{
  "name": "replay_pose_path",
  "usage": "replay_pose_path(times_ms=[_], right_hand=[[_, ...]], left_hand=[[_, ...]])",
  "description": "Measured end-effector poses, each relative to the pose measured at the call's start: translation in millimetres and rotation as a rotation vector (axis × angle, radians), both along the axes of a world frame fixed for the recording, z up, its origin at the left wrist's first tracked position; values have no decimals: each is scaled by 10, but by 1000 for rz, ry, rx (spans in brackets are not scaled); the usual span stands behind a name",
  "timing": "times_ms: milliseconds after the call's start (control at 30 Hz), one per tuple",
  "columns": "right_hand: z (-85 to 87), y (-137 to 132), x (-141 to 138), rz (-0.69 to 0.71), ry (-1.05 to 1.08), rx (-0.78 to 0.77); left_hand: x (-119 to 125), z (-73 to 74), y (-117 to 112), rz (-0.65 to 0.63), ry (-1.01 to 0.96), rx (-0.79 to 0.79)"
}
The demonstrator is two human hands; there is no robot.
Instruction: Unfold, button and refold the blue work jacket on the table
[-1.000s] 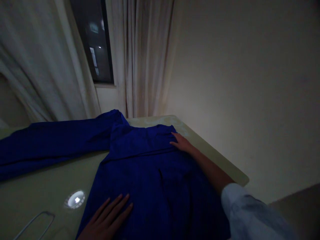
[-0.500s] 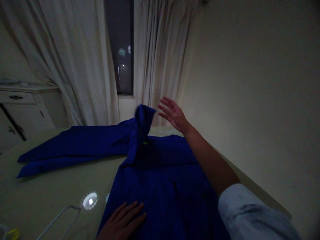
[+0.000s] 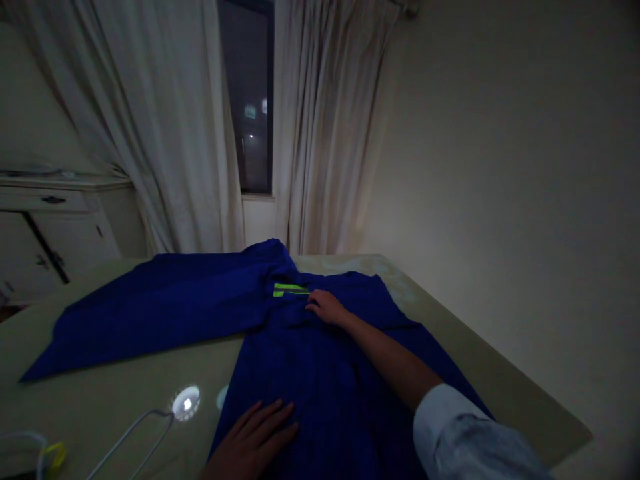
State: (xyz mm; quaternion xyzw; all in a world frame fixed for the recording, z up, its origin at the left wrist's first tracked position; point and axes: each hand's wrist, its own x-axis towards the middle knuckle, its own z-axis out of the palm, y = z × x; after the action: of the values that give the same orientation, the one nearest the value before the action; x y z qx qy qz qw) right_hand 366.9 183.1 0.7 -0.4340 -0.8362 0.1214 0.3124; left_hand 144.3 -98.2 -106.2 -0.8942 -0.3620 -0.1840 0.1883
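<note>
A dark blue work jacket [image 3: 305,373] lies spread on the table, one sleeve [image 3: 165,300] stretched out to the left. A yellow-green reflective strip [image 3: 285,289] shows across its upper part. My left hand [image 3: 257,437] rests flat on the cloth near the bottom of the view, fingers spread. Farther up, my right hand [image 3: 327,308] is on the jacket at the right end of the strip, its fingers bent and closed on the cloth. The fingertips are partly hidden.
On the table [image 3: 145,387] at lower left are a wire hanger [image 3: 133,427] and a yellow item [image 3: 55,457], beside a bright light reflection. Behind stand long curtains [image 3: 165,127], a dark window [image 3: 250,100] and a white cabinet [image 3: 50,227]. A wall [image 3: 510,167] borders the right side.
The raised flap of blue cloth has come down flat, and the reflective strip now shows. My right hand has moved down from the air onto the jacket. My left hand stays on the cloth.
</note>
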Motion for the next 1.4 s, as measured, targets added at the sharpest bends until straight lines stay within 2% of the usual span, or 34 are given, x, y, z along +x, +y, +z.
replay_pose_path(times_ms=[67, 133, 200, 233, 267, 333, 367, 400, 467, 500, 567, 633, 700, 733, 800, 867, 967, 1033, 1100, 1200, 1300, 1400], right_hand=[[387, 118, 401, -151, 116, 83], [808, 194, 1008, -370, 251, 192], [1137, 191, 1678, -577, 366, 298], [1240, 167, 1973, -684, 431, 364], [1293, 137, 2211, -831, 555, 497], [1250, 94, 2443, -982, 700, 667], [1159, 92, 2426, -963, 673, 651], [1032, 105, 2324, -876, 567, 554], [706, 167, 1929, -578, 215, 201], [529, 204, 1672, -468, 100, 81], [194, 260, 1134, -347, -24, -44], [-55, 285, 655, -284, -99, -105], [-155, 318, 291, -244, -163, -147], [-133, 358, 157, -236, -182, -158], [63, 512, -24, -244, -183, -144], [423, 758, -96, -279, -137, -83], [976, 1141, -39, -291, -45, 35], [1128, 1268, 77, -243, -30, 62], [1025, 1237, 215, -193, -80, 13], [537, 981, 377, -177, -219, -132], [16, 722, 407, -245, -290, -189], [-283, 625, 325, -370, -279, -164]], left_hand=[[5, 27, -8, -10, 17, 62], [17, 56, -16, -13, 18, 120], [37, 79, -18, -4, 10, 163], [49, 94, -19, 1, 7, 181], [62, 114, -20, 6, 11, 195], [81, 177, -31, 7, 20, 215], [86, 216, -41, 7, 23, 218], [87, 255, -52, 8, 24, 210], [78, 303, -73, 17, 26, 162], [71, 301, -79, 16, 24, 129], [52, 227, -75, 2, 9, 57], [27, 77, -48, -12, -29, -6], [-4, -89, -7, -7, -61, -53], [-21, -154, 15, -2, -65, -66], [-45, -219, 56, 0, -55, -70], [-48, -189, 84, -19, -33, -46], [-24, -40, 96, -44, -10, 17], [-9, 63, 90, -42, -5, 46], [0, 133, 82, -45, -4, 52], [8, 170, 72, -44, 14, 37], [12, 171, 62, -25, 55, 51], [6, 198, 55, -23, 104, 104]])
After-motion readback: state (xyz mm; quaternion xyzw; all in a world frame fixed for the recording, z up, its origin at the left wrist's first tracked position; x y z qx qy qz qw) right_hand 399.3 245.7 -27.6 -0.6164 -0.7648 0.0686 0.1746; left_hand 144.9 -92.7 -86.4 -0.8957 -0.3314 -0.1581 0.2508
